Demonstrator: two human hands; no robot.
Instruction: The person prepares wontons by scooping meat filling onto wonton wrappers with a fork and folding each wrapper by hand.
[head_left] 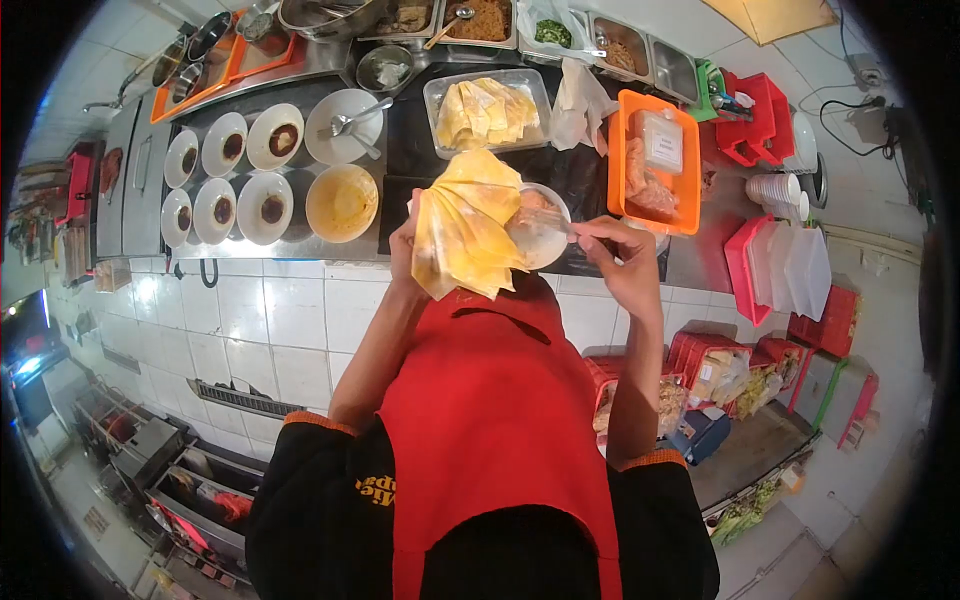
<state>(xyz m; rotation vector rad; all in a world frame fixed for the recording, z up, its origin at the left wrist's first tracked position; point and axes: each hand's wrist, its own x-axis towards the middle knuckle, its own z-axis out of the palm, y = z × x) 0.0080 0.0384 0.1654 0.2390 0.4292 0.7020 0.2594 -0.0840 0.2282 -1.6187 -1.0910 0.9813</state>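
Observation:
My left hand point(402, 245) is closed around a fanned stack of yellow wonton wrappers point(465, 225), whose floury sheets spread over the counter's front edge. Most of its fingers are behind the sheets. Pinched in my right hand point(622, 258) is a thin, flat utensil point(553, 219), its exact kind unclear. The utensil reaches into a white bowl point(545, 250) with pinkish filling point(533, 203), just right of the wrappers. Part of the bowl is hidden by the stack. Behind it, a clear plastic tray point(437, 118) holds more yellow wrappers point(487, 110).
To the right, an orange tray point(684, 190) holds raw pinkish meat and a lidded tub point(660, 140). On the left stand several white bowls point(267, 225) with dark sauce, and a yellow-stained bowl point(342, 203). Metal ingredient pans point(672, 70) line the back.

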